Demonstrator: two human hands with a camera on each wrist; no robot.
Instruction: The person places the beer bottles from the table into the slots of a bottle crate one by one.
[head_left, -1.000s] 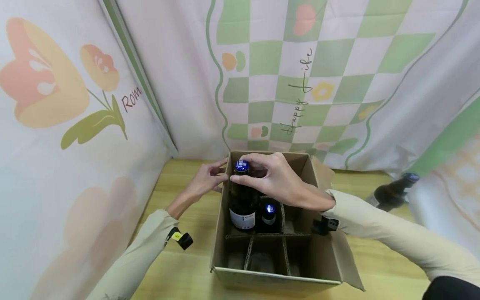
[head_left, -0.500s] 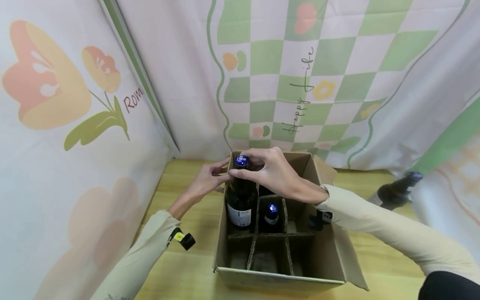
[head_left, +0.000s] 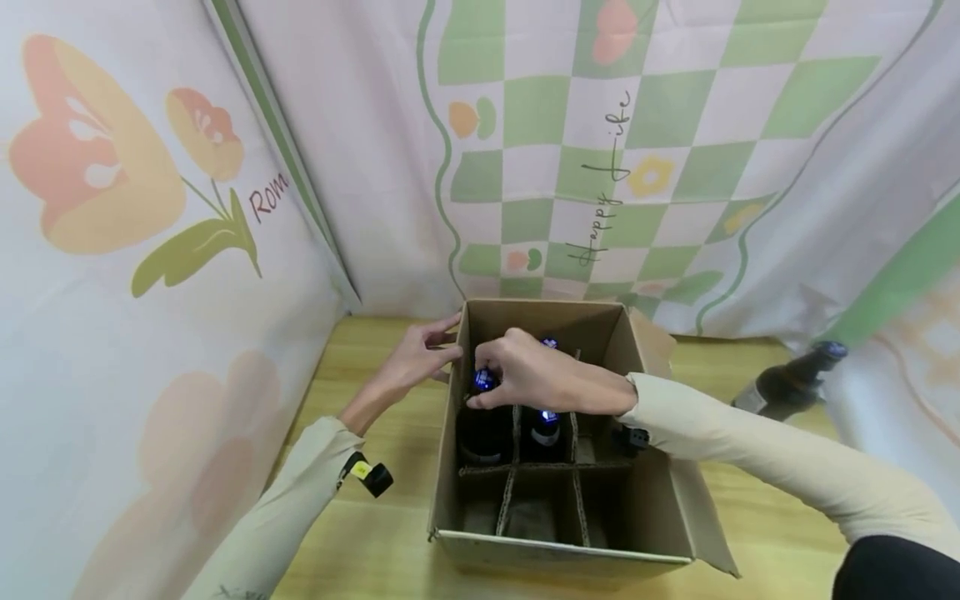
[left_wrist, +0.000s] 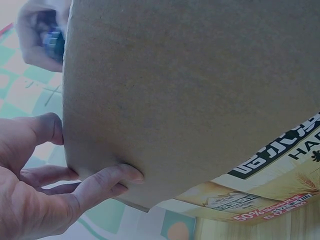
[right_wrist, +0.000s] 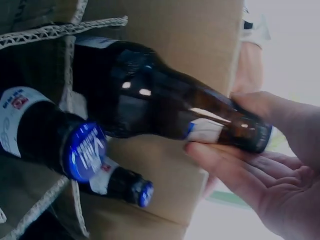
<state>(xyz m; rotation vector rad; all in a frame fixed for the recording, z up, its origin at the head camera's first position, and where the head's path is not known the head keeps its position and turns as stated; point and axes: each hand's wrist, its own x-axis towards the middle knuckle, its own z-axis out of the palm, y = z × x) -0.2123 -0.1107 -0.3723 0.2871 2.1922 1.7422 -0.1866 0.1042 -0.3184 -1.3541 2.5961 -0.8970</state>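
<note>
My right hand grips the neck of a dark brown beer bottle from above. In the right wrist view, thumb and fingers close round the neck of this beer bottle. Its body stands in the left compartment of the middle row in the cardboard box. Against the box's left wall, near the far corner, my left hand rests its fingertips. The left wrist view shows those fingers fairly straight on the cardboard wall, one tip at the rim.
Two more blue-capped bottles stand in the box, one in the middle compartment and one behind. Cardboard dividers separate the compartments. Another bottle stands right of the box on the wooden table. A box flap sticks out rightward.
My right hand has moved down into the box, lowering the bottle in its left compartment. The cap of the rear bottle has come into view. My left hand has stayed at the wall.
</note>
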